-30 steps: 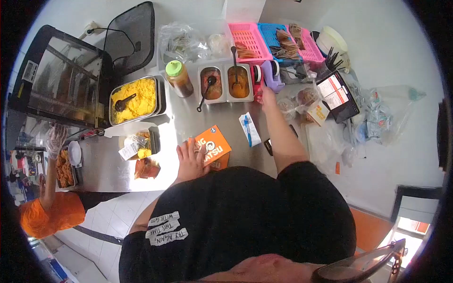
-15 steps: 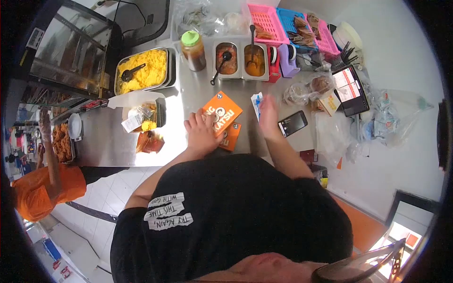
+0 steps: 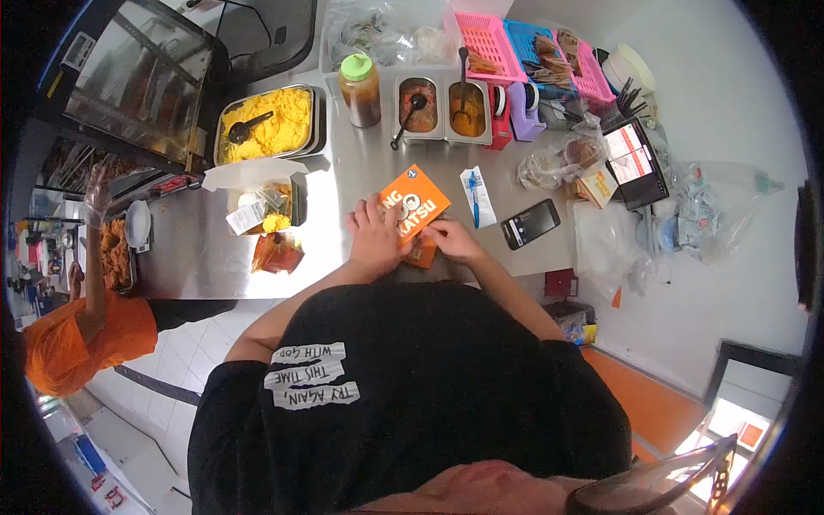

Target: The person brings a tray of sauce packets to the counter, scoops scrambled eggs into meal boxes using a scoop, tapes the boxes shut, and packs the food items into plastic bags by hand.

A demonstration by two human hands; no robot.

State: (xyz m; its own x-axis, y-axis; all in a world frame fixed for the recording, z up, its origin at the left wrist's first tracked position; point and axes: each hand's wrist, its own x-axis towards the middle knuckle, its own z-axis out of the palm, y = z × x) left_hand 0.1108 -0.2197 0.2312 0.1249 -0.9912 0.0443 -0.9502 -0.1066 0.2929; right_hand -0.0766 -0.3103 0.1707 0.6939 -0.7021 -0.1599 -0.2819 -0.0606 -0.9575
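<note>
In the head view an orange food box (image 3: 421, 190) with white "KATSU" lettering sits in front of me on the steel counter. My left hand (image 3: 375, 238) grips its left side, fingers over the edge. My right hand (image 3: 453, 240) has its fingers closed at the box's lower right edge. A second orange box (image 3: 421, 255) shows partly beneath the first. To the right, a blue pen (image 3: 475, 199) lies on a white paper slip (image 3: 487, 206), and beyond it is a phone (image 3: 530, 225). An open food box (image 3: 296, 202) with packed food stands to the left.
At the back are a tray of yellow food (image 3: 287, 120), a green-capped bottle (image 3: 360, 99) and sauce pans (image 3: 419, 136) with ladles. Tape dispensers (image 3: 525, 112), baskets (image 3: 481, 30) and a tablet (image 3: 635, 163) stand right. A co-worker in an orange shirt (image 3: 86, 343) is at left.
My right hand has moved down and left from above the paper slip to the orange box's lower right edge. The pen and slip are now uncovered. My left hand stays on the box.
</note>
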